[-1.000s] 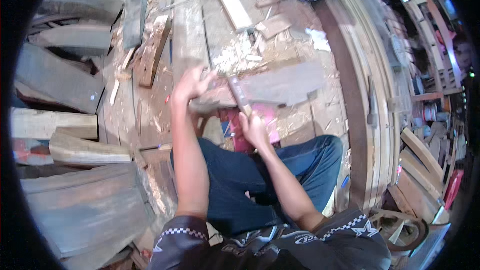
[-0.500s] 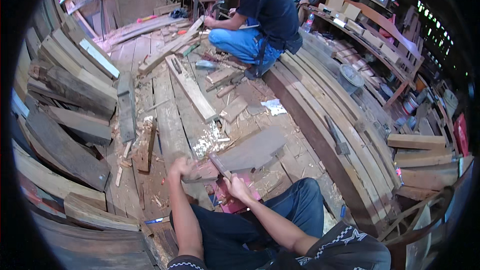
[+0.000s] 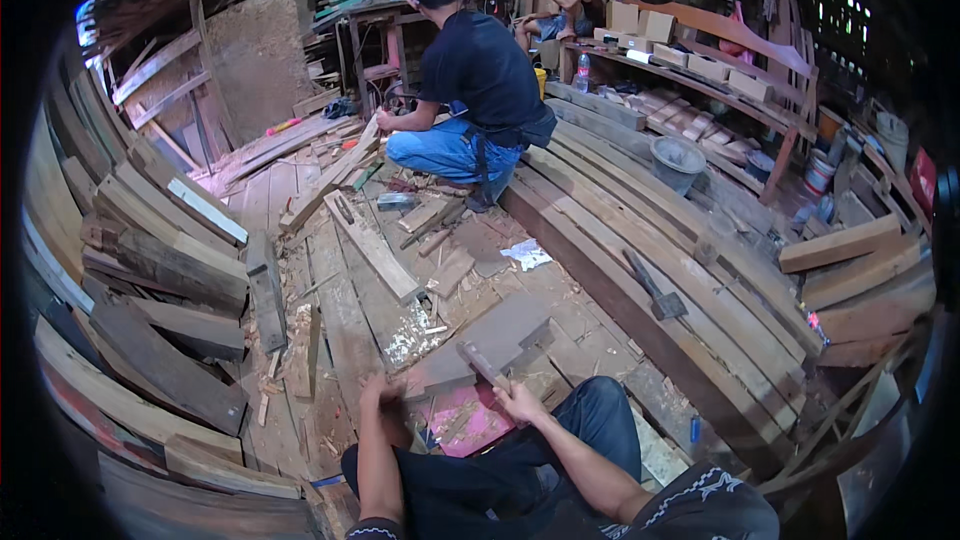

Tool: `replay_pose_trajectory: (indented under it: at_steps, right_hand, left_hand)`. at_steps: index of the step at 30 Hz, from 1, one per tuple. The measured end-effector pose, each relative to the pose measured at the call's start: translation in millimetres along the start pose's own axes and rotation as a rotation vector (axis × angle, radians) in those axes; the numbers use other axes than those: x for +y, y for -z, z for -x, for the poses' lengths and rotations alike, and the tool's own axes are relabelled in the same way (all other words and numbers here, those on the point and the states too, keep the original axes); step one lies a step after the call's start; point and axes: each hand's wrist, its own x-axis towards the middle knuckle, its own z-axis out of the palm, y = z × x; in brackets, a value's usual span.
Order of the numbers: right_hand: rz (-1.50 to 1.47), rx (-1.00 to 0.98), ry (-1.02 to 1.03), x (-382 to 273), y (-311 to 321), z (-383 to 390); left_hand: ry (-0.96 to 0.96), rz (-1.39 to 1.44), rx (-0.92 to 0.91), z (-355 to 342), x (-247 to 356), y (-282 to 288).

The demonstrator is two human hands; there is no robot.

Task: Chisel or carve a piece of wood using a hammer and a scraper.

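Note:
In front of me lies a grey-brown wooden board (image 3: 485, 342) with a stepped right end, running from lower left to upper right. My right hand (image 3: 521, 403) is closed around a short, flat-sided wooden piece like a handle or mallet (image 3: 482, 362), whose far end reaches over the board's near edge. Beside the board's left end is my left hand (image 3: 380, 395), its fingers curled down and smeared by motion, so its hold cannot be made out. A pink flat surface (image 3: 468, 422) with wood scraps on it sits under the board's near side, between my knees.
Long stacked beams (image 3: 640, 270) run along the right, with a hammer-like tool (image 3: 655, 285) on top. Timber offcuts (image 3: 170, 260) crowd the left. A squatting co-worker (image 3: 480, 90) in a cap works ahead. Shavings (image 3: 415, 335) litter the plank floor.
My view has tipped up, showing more of the back of the workshop. My left hand has drawn back from over the board's left end. My right hand still grips the wooden piece.

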Motion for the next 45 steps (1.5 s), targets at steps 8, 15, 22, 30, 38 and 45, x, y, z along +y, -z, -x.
replay_pose_trajectory:
  at_steps: [8, 15, 22, 30, 38, 45]
  right_hand:
    - [-0.159, -0.095, 0.111, -1, -24, -1]
    - [-0.077, -0.152, 0.055, -7, -5, 9]
    - [-0.113, -0.125, 0.053, -12, 3, 8]
    - [-0.04, -0.149, 0.01, 1, -7, 2]
    - [-0.026, -0.143, 0.087, -18, -14, 7]
    - [-0.003, -0.041, 0.035, -22, 3, 18]
  left_hand:
    - [-0.151, 0.118, 0.186, -24, -59, -42]
    - [-0.012, 0.351, -0.033, -22, -37, -48]
    - [0.014, 0.423, 0.023, -11, -45, -45]
    - [0.019, 0.694, -0.144, 50, 35, 5]
    - [0.058, 0.432, 0.12, 19, -23, -27]
    - [0.201, 0.27, 0.575, 21, 17, -36]
